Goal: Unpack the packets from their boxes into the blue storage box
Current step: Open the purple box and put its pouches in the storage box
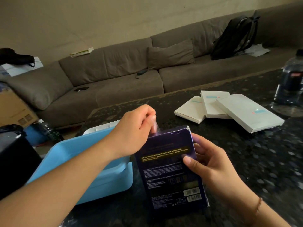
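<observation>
Right hand [211,163] wrapped around the right edge of the dark purple box [170,169], thumb pressed flat on the printed back, fingers curled behind. Box held upright-ish, long axis running from the barcode end near the body up to the open top end, leaning a bit left. Left hand [136,128] right above that open end, fingers curled tight, pinching something thin and shiny that pokes out of the mouth, probably a packet [155,127], though too blurry to swear to it. So: thing straight below the left hand, pull direction straight up along the box's long axis.

Blue storage box [68,154] sitting on the desk [246,161] just left of the purple box, under the left forearm, touching or nearly touching the purple box at its lower edge. Can't see if anything is inside yet. Short trip for the left hand, basically up and then over to the left.

Three white boxes [229,108] piled loosely further back on the right side of the desk, overlapping each other, well apart from both hands. Look unopened, so probably early in the job.

Water bottle [290,82] at the far right edge, grey sofa [114,74] behind the desk.
</observation>
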Available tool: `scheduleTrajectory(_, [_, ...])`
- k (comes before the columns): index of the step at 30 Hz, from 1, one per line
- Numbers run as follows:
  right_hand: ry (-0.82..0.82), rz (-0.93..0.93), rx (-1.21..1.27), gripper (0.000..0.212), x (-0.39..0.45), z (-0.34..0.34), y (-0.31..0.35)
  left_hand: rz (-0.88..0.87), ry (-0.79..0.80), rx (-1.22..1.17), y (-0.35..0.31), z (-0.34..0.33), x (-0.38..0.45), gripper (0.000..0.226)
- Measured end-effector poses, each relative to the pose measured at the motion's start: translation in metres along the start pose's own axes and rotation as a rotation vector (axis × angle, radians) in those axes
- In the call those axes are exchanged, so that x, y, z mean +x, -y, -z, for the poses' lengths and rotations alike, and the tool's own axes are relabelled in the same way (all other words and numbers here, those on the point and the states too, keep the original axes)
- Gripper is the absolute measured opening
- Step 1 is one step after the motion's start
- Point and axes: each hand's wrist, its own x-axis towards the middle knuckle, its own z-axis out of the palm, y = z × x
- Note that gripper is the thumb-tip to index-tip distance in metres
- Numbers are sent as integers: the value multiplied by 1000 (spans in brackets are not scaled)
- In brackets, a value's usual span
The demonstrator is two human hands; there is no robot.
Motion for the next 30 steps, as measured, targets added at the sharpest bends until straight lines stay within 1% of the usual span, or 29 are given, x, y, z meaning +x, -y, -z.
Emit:
scheduleTrajectory(2, [15, 18, 23, 51, -1, 0, 0, 119, 55, -141, 1, 3, 2, 22])
scheduleTrajectory(4, [36, 38, 65, 46, -2, 0, 1, 301, 131, -354, 3, 4, 1, 25])
scheduleTrajectory(6, [60, 42, 116, 44, -3, 1, 2, 448, 220, -484, 3, 6, -2, 26])
scheduleTrajectory(8, [63, 33, 152, 41, -3, 2, 4, 551, 210, -600, 4, 7, -6, 26])
scheduleTrajectory(10, [50, 43, 127, 35, -4, 3, 7, 651, 167, -754, 4, 8, -10, 25])
scheduleTrajectory(11, [46, 51, 109, 32, -4, 3, 9, 672, 150, -810, 4, 9, -14, 26])
scheduleTrajectory(12, [45, 53, 105, 30, -4, 2, 11, 666, 143, -847, 4, 11, -18, 30])
scheduleTrajectory(14, [47, 52, 111, 30, -4, 1, 17, 608, 159, -878, 3, 14, -30, 48])
scheduleTrajectory(16, [30, 45, 137, 45, -5, -1, 24, 473, 180, -833, -3, 16, -47, 67])
scheduleTrajectory(18, [-12, 50, 138, 55, -6, -4, 33, 356, 178, -737, -9, 10, -64, 77])
scheduleTrajectory(19, [-35, 68, 116, 55, -6, -6, 38, 330, 150, -668, -10, 6, -70, 78])
scheduleTrajectory(20, [-61, 91, 81, 50, -8, -8, 44, 323, 106, -611, -11, 1, -74, 75])
scheduleTrajectory(22, [-96, 121, -90, 32, -10, -9, 58, 325, 24, -585, -15, -6, -77, 72])
scheduleTrajectory(23, [-98, 119, -200, 29, -11, -8, 64, 320, 6, -582, -15, -8, -78, 71])
scheduleTrajectory(27, [-86, 157, -484, 19, -18, -3, 82, 251, 15, -536, -15, -9, -80, 75])
scheduleTrajectory(30, [-132, 196, -593, 17, -16, -7, 91, 183, 14, -534, -17, -8, -84, 79])
